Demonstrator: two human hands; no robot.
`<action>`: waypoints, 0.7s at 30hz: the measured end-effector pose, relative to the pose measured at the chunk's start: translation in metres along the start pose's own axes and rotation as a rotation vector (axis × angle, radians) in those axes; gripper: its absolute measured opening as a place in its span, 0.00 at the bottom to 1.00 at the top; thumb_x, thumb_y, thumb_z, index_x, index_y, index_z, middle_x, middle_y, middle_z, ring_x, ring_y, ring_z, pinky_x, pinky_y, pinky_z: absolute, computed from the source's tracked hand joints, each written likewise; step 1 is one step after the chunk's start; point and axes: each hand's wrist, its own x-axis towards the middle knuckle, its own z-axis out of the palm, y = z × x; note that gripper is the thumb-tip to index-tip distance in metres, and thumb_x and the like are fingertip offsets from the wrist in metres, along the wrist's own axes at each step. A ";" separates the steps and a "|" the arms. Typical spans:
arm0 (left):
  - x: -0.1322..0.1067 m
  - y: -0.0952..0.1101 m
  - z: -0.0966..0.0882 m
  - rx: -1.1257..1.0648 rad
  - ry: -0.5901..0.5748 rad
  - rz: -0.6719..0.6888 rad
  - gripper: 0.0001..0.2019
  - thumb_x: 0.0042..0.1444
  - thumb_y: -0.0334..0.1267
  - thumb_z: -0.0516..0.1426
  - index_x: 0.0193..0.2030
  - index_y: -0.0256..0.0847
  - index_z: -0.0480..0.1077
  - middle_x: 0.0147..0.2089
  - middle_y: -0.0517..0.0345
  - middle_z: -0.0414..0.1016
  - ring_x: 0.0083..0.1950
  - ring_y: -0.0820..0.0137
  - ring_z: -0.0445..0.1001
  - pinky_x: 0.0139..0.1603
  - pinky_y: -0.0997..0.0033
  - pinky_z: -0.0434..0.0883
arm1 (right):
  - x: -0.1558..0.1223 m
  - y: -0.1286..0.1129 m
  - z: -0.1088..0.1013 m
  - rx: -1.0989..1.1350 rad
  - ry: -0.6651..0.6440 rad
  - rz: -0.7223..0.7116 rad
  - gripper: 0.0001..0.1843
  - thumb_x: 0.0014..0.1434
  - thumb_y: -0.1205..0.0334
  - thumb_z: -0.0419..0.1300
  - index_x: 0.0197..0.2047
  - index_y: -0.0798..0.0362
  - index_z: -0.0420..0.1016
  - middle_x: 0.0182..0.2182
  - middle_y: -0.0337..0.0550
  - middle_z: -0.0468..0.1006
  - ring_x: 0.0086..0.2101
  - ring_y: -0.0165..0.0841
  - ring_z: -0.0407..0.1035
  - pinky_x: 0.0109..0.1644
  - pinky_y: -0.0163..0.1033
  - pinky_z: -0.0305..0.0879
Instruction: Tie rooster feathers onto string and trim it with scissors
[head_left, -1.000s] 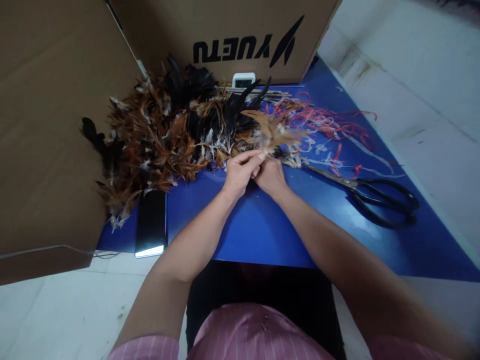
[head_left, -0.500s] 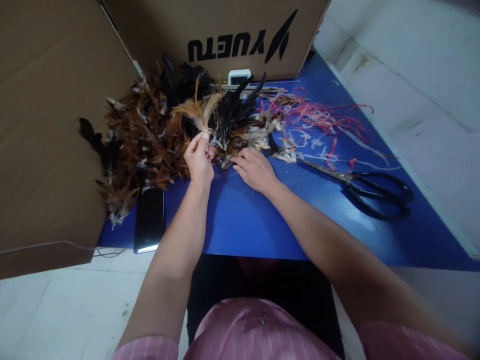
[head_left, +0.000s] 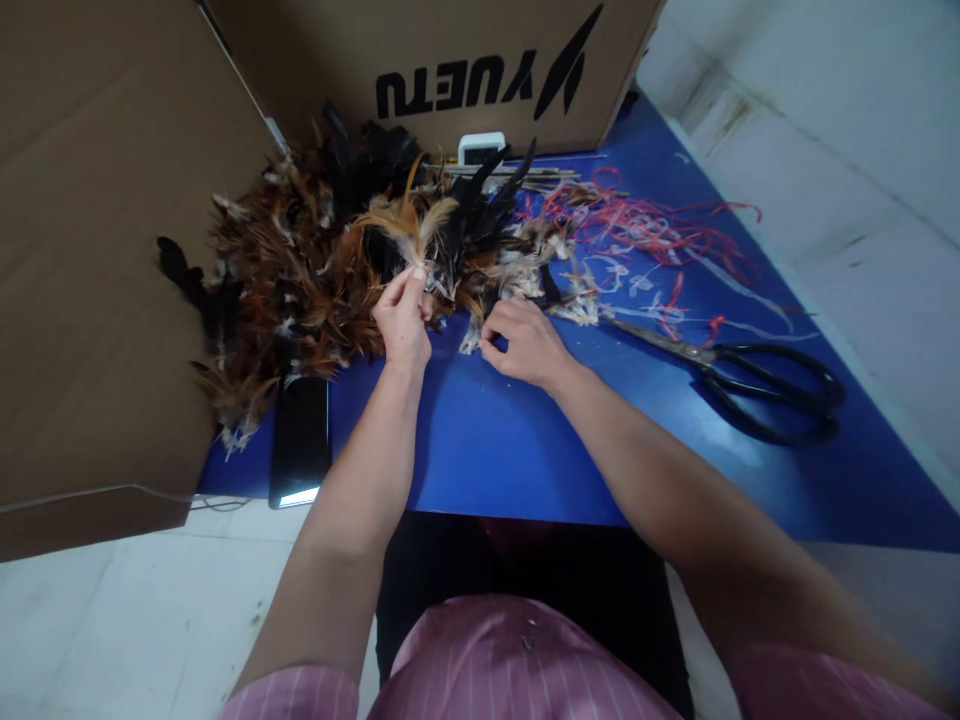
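Observation:
Between thumb and fingertips my left hand [head_left: 403, 318] pinches a small tan feather bunch [head_left: 414, 225] by its base, with the plumes fanned upward. My right hand [head_left: 525, 342] is curled at the front edge of the feather pile, its thumb and index finger closed at a pale-based feather tuft [head_left: 472, 330]. The hand partly covers this tuft. Long black feathers [head_left: 469, 215] stand just behind my two hands. To the left spreads a big heap of brown feathers [head_left: 300, 270].
Large black-handled scissors [head_left: 772, 390] lie at right on the blue table [head_left: 510, 450]. Behind them are tangled red and white strings [head_left: 637, 225]. A phone [head_left: 300, 440] lies at the front left edge. Thin sticks [head_left: 540, 178], a small white device [head_left: 481, 148] and cardboard [head_left: 480, 50] are at the back.
My right hand has drawn slightly right and its fingers have curled closer together; the pale-based tuft beside it has shifted right too. The left hand still holds the tan feathers, almost unmoved.

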 end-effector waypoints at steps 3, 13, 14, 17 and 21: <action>-0.002 0.000 0.003 0.022 0.003 -0.012 0.14 0.47 0.50 0.68 0.35 0.42 0.80 0.24 0.64 0.68 0.20 0.83 0.56 0.21 0.75 0.53 | -0.002 0.002 -0.007 -0.006 0.030 -0.014 0.10 0.57 0.63 0.58 0.24 0.51 0.67 0.28 0.43 0.72 0.34 0.38 0.64 0.43 0.46 0.60; -0.007 0.000 0.010 0.040 -0.020 -0.016 0.12 0.47 0.46 0.69 0.32 0.41 0.79 0.22 0.65 0.68 0.18 0.84 0.56 0.19 0.77 0.53 | -0.002 -0.009 -0.015 -0.046 -0.136 -0.065 0.12 0.61 0.65 0.55 0.43 0.51 0.79 0.40 0.47 0.73 0.43 0.41 0.62 0.47 0.49 0.57; -0.008 0.000 0.011 0.048 -0.023 -0.015 0.12 0.47 0.46 0.69 0.32 0.41 0.79 0.22 0.65 0.68 0.18 0.84 0.56 0.19 0.77 0.53 | -0.002 -0.011 -0.016 -0.060 -0.153 -0.068 0.11 0.62 0.64 0.54 0.41 0.51 0.79 0.41 0.48 0.73 0.43 0.41 0.62 0.47 0.49 0.57; -0.009 0.001 0.012 0.076 -0.015 -0.021 0.11 0.47 0.45 0.69 0.32 0.41 0.79 0.21 0.65 0.68 0.18 0.84 0.56 0.19 0.77 0.53 | -0.001 -0.016 -0.020 -0.094 -0.177 -0.067 0.11 0.64 0.64 0.52 0.38 0.52 0.77 0.42 0.50 0.73 0.43 0.42 0.61 0.48 0.49 0.57; -0.008 0.002 0.010 0.079 -0.012 -0.018 0.08 0.50 0.43 0.68 0.32 0.41 0.79 0.22 0.65 0.68 0.18 0.84 0.56 0.20 0.76 0.53 | -0.003 -0.020 -0.025 -0.083 -0.177 -0.034 0.10 0.64 0.66 0.50 0.35 0.53 0.72 0.40 0.51 0.74 0.42 0.43 0.62 0.47 0.49 0.57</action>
